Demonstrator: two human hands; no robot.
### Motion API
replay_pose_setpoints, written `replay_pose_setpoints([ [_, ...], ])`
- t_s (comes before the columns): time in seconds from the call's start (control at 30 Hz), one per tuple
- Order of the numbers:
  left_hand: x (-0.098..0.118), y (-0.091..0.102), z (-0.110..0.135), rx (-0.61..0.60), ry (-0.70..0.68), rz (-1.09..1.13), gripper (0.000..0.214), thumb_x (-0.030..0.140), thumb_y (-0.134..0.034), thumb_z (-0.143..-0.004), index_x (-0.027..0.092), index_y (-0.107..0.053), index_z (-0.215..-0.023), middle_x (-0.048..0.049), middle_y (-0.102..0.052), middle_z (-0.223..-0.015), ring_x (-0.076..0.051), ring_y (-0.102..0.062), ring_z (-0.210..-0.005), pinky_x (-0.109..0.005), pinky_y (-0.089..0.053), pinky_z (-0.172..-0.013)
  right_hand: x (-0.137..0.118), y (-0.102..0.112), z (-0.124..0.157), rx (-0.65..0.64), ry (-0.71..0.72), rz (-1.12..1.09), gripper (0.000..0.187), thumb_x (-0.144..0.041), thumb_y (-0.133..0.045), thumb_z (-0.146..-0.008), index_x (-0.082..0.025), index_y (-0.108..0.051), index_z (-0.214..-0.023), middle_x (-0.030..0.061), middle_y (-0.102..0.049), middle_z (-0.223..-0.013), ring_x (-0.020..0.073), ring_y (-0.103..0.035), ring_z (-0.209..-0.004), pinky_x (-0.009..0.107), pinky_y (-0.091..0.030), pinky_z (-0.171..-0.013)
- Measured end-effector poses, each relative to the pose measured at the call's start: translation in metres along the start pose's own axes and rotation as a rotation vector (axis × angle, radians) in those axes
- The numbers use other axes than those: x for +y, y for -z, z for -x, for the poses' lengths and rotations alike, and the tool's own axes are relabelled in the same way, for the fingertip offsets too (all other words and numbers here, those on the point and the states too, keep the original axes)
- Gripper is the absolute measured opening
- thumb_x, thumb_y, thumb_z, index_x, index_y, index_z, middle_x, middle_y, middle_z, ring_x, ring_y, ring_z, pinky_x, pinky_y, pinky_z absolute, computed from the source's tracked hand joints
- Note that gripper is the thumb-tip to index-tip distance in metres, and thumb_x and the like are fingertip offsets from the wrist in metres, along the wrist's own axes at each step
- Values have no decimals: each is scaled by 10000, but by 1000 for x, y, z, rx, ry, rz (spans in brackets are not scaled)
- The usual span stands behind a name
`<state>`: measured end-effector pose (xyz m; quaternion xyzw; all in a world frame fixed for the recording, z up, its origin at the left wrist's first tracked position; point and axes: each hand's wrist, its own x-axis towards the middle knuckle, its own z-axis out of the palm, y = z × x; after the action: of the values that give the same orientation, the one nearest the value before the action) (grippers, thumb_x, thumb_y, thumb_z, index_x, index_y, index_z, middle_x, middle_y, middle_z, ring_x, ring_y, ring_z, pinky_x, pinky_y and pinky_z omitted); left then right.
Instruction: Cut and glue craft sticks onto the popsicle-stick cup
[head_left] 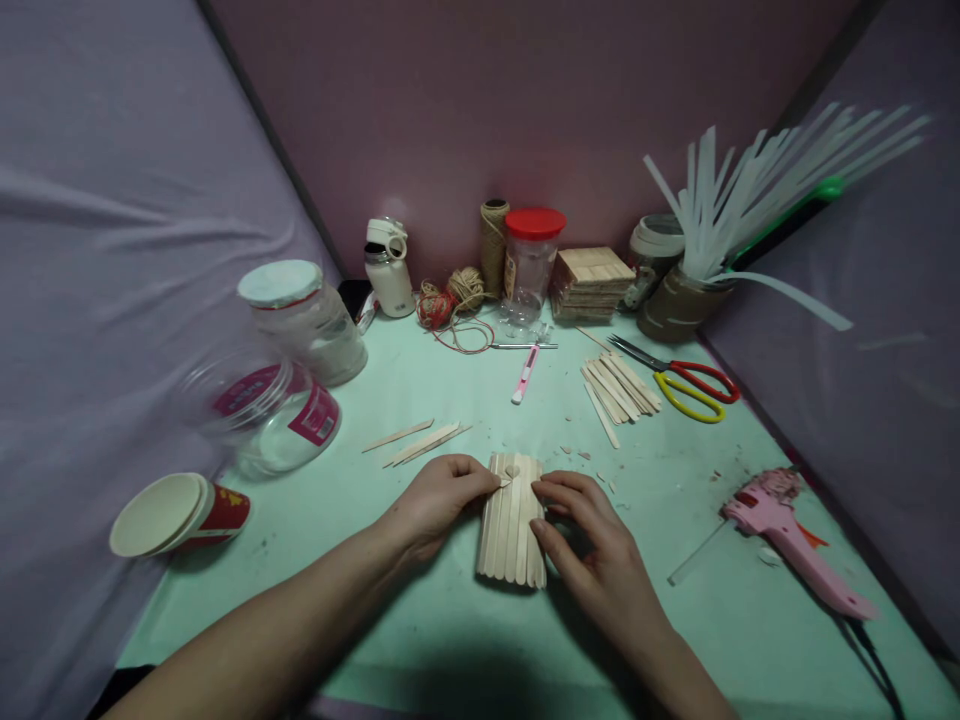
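A small panel of pale wooden craft sticks glued side by side lies on the mint-green table top. My left hand rests at its left edge, fingers pinched on the upper left corner near a small wooden piece. At the right edge sits my right hand, its fingers curled and pressing the upper right corner. Both hands hold the panel flat on the table.
Loose craft sticks and red-and-yellow scissors lie behind right; a pink glue gun at right. A pink knife, twine, jars, a tipped paper cup, stacked sticks and a holder of glue rods ring the table.
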<state>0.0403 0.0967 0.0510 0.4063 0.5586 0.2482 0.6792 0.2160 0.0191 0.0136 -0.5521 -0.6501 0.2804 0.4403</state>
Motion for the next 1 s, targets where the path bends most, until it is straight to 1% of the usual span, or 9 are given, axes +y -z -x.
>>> replay_pose_setpoints([
  [0.3, 0, 0, 0, -16, -5, -14, 238, 317, -711, -611, 156, -539, -576, 24, -450, -593, -112, -375, -598, -277, -247, -598, -5, 4, 0, -19, -8, -7, 235, -231, -544, -912, -220, -601, -1139, 93, -544, -1167, 216, -566, -1070, 385, -524, -917],
  [0.43, -1, 3, -3, -37, 18, -41, 245, 356, -715, -639, 153, -580, -617, 8, -487, -626, -124, -393, -618, -276, -265, -606, -13, 16, 4, 20, -14, 42, 256, -219, -545, -910, -227, -588, -1163, 85, -546, -1178, 208, -556, -1099, 368, -510, -935],
  [0.5, -1, 5, -4, -45, 38, -67, 262, 387, -717, -653, 149, -608, -658, -6, -520, -663, -133, -415, -641, -277, -280, -618, -15, 29, 7, 68, -34, 106, 259, -239, -544, -916, -237, -585, -1172, 82, -546, -1193, 209, -552, -1110, 365, -506, -934],
  [0.6, 0, 7, -4, -49, 47, -92, 282, 414, -718, -661, 151, -619, -680, -14, -540, -699, -138, -430, -664, -276, -294, -634, -9, 59, 15, 171, -74, 229, 249, -298, -539, -922, -251, -598, -1159, 76, -563, -1183, 209, -572, -1072, 353, -523, -886],
  [0.7, 2, 6, -2, -49, 39, -87, 275, 402, -718, -657, 159, -591, -641, -2, -516, -680, -129, -408, -649, -273, -286, -627, 12, 98, 26, 345, -163, 393, 274, -391, -549, -897, -241, -625, -1114, 84, -586, -1158, 221, -605, -990, 356, -538, -816],
  [0.77, 4, 4, 0, -45, 35, -84, 280, 396, -718, -649, 163, -568, -610, 8, -486, -650, -124, -383, -629, -274, -271, -613, 32, 123, 34, 444, -254, 517, 375, -492, -531, -868, -211, -634, -1094, 109, -594, -1137, 247, -620, -939, 395, -535, -805],
  [0.87, 5, 2, 3, -31, 37, -73, 298, 402, -722, -632, 170, -543, -580, 16, -450, -612, -122, -357, -607, -277, -252, -598, 63, 151, 47, 438, -395, 742, 552, -627, -487, -805, -174, -657, -1069, 159, -609, -1061, 334, -607, -968, 480, -508, -809],
  [0.93, 5, 2, 4, -25, 32, -58, 299, 401, -724, -628, 173, -539, -575, 14, -447, -608, -123, -356, -605, -279, -249, -597, 79, 162, 53, 403, -462, 835, 620, -655, -460, -777, -146, -659, -1069, 194, -619, -1032, 385, -590, -990, 529, -483, -826],
  [1.0, 2, 3, 4, -25, 21, -38, 287, 390, -722, -635, 172, -543, -582, 11, -450, -610, -124, -361, -608, -280, -248, -598, 91, 166, 57, 346, -515, 859, 637, -646, -474, -744, -123, -665, -1052, 229, -621, -1029, 418, -579, -996, 555, -462, -847],
])
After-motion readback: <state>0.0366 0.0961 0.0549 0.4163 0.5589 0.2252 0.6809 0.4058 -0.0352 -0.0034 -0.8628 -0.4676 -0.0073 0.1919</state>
